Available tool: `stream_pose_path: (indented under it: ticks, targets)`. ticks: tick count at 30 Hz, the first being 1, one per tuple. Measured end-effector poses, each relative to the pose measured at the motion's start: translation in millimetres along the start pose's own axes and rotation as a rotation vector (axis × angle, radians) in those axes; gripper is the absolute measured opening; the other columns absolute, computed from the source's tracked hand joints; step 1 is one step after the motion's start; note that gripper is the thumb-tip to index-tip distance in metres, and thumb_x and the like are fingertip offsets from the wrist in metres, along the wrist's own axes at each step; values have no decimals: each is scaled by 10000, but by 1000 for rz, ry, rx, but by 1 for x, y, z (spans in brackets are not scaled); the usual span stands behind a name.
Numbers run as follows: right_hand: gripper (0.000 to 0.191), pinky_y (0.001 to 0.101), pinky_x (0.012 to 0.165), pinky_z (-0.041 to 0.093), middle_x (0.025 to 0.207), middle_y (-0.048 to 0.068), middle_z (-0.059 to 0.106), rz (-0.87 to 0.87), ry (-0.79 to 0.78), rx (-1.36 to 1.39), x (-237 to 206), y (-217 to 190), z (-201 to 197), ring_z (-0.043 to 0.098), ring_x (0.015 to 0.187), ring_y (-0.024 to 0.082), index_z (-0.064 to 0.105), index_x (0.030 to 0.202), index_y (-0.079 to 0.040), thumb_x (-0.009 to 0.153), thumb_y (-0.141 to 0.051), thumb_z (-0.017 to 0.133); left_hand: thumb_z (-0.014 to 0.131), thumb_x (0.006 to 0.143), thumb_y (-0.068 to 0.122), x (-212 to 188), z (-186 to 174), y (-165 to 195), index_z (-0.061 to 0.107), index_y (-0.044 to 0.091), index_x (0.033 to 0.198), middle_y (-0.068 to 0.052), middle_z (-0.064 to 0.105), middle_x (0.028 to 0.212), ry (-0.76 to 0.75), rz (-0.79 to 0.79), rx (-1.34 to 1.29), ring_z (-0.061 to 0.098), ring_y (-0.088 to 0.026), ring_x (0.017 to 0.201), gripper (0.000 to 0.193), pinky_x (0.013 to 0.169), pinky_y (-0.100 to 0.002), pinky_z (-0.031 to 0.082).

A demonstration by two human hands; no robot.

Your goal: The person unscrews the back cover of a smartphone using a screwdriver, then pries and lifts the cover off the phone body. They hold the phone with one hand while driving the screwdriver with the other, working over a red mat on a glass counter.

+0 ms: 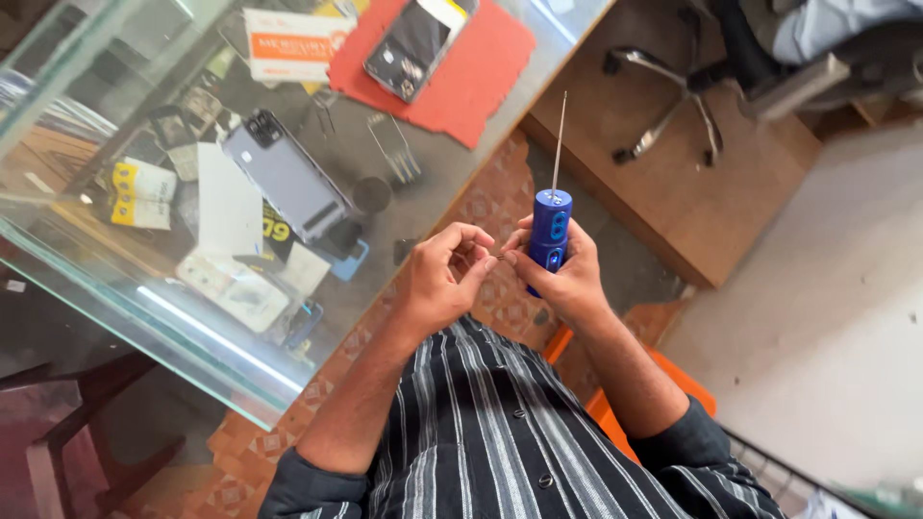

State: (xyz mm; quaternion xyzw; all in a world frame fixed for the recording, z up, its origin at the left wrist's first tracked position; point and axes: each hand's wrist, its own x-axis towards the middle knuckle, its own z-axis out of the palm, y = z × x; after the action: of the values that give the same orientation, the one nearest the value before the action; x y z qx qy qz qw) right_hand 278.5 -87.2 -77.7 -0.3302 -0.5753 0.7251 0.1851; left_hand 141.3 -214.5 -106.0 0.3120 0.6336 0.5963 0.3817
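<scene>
My right hand [569, 277] grips a blue electric screwdriver [550, 229] upright, its long thin metal bit [558, 144] pointing away from me. My left hand [444, 277] is close beside it, thumb and fingertips pinched together near the right hand's fingers, perhaps on something tiny that I cannot make out. Both hands are held in front of my striped shirt, off the edge of the glass counter [144, 279].
On the glass counter lie a grey phone face down [288, 178], another phone [415, 43] on a red mat [476, 77], tweezers [396, 154], cards and small parts. An office chair base [673, 106] stands on the floor beyond. An orange seat [673, 370] is under me.
</scene>
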Motion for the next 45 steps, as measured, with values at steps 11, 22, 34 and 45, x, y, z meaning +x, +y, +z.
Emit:
stream_pose_path:
  ticks: [11, 22, 34, 45]
  targets:
    - [245, 261, 818, 535, 966, 32, 645, -648, 269, -588, 233, -84, -63, 637, 882, 109, 594, 1134, -11, 994, 1, 794, 806, 922, 266, 184, -9, 33, 520, 19, 1305, -159, 605, 1288, 279, 382, 428, 592, -314, 1170, 538, 1019, -431, 485]
    - [308, 430, 747, 524, 881, 125, 647, -911, 197, -1036, 524, -148, -118, 654, 785, 330, 603, 1105, -15, 863, -22, 794, 837, 832, 450, 284, -25, 12, 568, 40, 1324, -172, 531, 1426, 728, 184, 918, 474, -398, 1352, 695, 1123, -588, 346]
    - [613, 339, 469, 516, 932, 168, 629, 337, -820, -33, 483, -132, -85, 640, 623, 223, 486, 1304, 31, 883, -392, 624, 719, 1011, 270, 293, -3, 16, 635, 41, 1292, -123, 662, 1353, 1075, 281, 547, 629, -343, 1304, 372, 1149, -476, 495]
    - [685, 340, 499, 572, 984, 200, 628, 776, -1199, 130, 411, -92, -33, 672, 655, 241, 386, 1382, 62, 914, -360, 655, 624, 1093, 118, 290, -1, 12, 653, 1, 1360, -100, 720, 1172, 920, 264, -540, 671, -127, 1080, 293, 938, -286, 580]
